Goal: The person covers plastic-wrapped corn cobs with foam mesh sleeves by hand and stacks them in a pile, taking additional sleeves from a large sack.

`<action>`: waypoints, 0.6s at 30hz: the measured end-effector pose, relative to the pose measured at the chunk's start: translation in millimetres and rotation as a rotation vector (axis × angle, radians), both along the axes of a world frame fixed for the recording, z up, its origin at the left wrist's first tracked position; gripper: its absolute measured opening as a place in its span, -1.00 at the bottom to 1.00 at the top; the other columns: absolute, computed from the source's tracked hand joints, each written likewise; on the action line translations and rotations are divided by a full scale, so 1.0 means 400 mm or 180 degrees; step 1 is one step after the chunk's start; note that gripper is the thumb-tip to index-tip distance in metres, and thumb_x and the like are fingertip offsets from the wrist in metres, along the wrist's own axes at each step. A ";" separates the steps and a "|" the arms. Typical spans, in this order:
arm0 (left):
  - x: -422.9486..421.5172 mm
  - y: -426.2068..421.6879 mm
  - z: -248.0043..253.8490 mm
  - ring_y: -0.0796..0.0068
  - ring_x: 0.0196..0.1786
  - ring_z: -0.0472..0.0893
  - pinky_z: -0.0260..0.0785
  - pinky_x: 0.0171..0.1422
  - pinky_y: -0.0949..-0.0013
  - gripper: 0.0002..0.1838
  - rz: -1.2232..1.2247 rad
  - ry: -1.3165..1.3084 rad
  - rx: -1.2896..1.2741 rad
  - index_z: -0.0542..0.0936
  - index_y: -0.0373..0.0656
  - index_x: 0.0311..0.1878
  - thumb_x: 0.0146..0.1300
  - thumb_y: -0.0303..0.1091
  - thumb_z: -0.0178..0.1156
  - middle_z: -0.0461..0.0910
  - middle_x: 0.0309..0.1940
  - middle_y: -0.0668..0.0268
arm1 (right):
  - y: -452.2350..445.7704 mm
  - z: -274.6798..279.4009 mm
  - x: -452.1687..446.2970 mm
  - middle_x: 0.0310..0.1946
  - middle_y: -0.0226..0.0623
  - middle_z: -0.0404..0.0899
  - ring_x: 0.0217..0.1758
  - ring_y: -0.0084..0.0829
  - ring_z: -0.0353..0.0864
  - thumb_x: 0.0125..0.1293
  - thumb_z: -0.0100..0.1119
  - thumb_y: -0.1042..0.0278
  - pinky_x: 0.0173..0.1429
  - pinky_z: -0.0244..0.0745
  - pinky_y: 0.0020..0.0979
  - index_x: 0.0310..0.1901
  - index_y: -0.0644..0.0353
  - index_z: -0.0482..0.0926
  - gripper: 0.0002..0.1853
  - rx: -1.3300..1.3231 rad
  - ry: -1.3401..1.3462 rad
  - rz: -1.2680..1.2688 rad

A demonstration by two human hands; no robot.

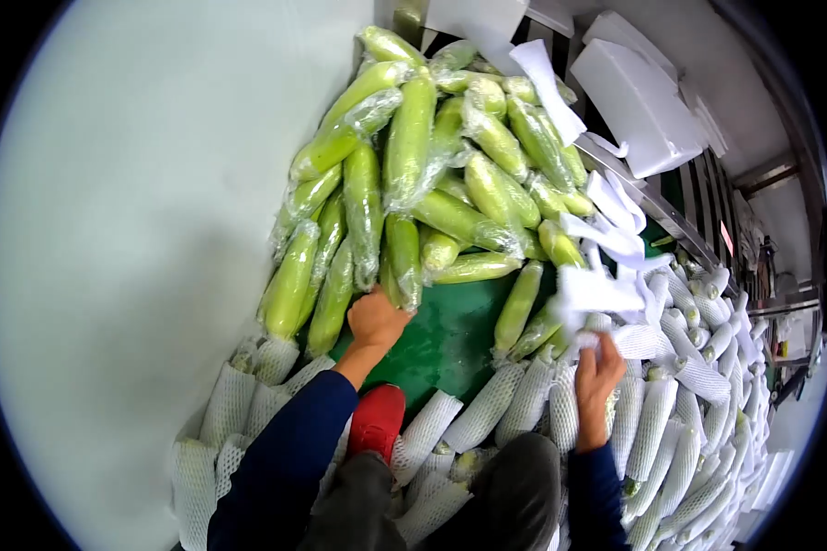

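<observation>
My left hand (378,320) is closed at the lower end of a plastic-wrapped green vegetable (402,257), at the near edge of the pile. On the right, my right hand (600,367) has its fingers pinched at a white foam net sleeve (590,338), partly blurred. Just above that hand are loose white foam pieces (597,289). Several wrapped vegetables without foam are heaped beyond both hands. Around and below the hands lie vegetables in white foam nets (487,404).
Green floor (450,335) shows between the two heaps, with my red shoe (375,421) near its edge. A pale wall (129,230) stands at the left. White foam boxes (639,101) sit at the upper right, beside a metal rail (657,207). More netted vegetables (698,459) spread at the lower right.
</observation>
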State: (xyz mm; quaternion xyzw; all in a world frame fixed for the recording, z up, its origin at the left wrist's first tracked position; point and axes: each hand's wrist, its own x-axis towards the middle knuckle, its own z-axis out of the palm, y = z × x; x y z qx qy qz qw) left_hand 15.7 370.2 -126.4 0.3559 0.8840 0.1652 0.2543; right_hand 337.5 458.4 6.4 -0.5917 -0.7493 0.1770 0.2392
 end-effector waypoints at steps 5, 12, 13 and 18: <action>0.104 -0.103 0.007 -0.11 -0.30 0.70 0.52 -0.12 -0.06 -0.34 -0.0425 -0.0089 -0.0256 0.53 -0.36 -0.19 -0.06 0.14 0.37 0.68 -0.39 -0.10 | -0.215 0.004 -0.140 -0.45 -0.29 0.58 -0.44 -0.41 0.51 0.07 -0.08 0.50 -0.22 0.48 -0.46 0.03 0.29 0.52 -0.57 -0.1442 0.3677 -0.1134; 0.073 -0.250 0.035 -0.07 -0.43 0.66 0.50 -0.31 -0.03 -0.40 -0.2137 0.0296 -0.0097 0.47 -0.30 -0.07 -0.05 -0.02 0.39 0.66 -0.35 -0.05 | -0.234 -0.208 -0.145 -0.32 -0.28 0.56 -0.41 -0.40 0.50 0.09 -0.07 0.37 -0.27 0.48 -0.47 0.03 0.22 0.50 -0.57 -0.3617 0.3949 -0.1396; 0.075 -0.257 0.025 -0.06 -0.42 0.65 0.49 -0.33 -0.03 -0.41 -0.2424 0.0400 0.0141 0.48 -0.27 -0.06 -0.05 -0.05 0.40 0.65 -0.29 -0.05 | -0.229 -0.216 -0.142 -0.30 -0.29 0.56 -0.37 -0.40 0.51 0.11 -0.07 0.36 -0.23 0.49 -0.48 0.02 0.21 0.50 -0.59 -0.3732 0.4046 -0.1359; 0.099 -0.196 0.080 -0.08 -0.18 0.62 0.50 -0.09 0.01 -0.38 -0.2190 0.0959 0.0802 0.49 -0.21 0.20 0.08 -0.14 0.35 0.58 -0.05 0.00 | -0.264 -0.224 -0.197 -0.31 -0.43 0.57 -0.34 -0.55 0.54 0.44 0.13 0.27 -0.20 0.51 -0.51 -0.11 0.08 0.50 -0.88 -0.3472 0.3934 -0.1409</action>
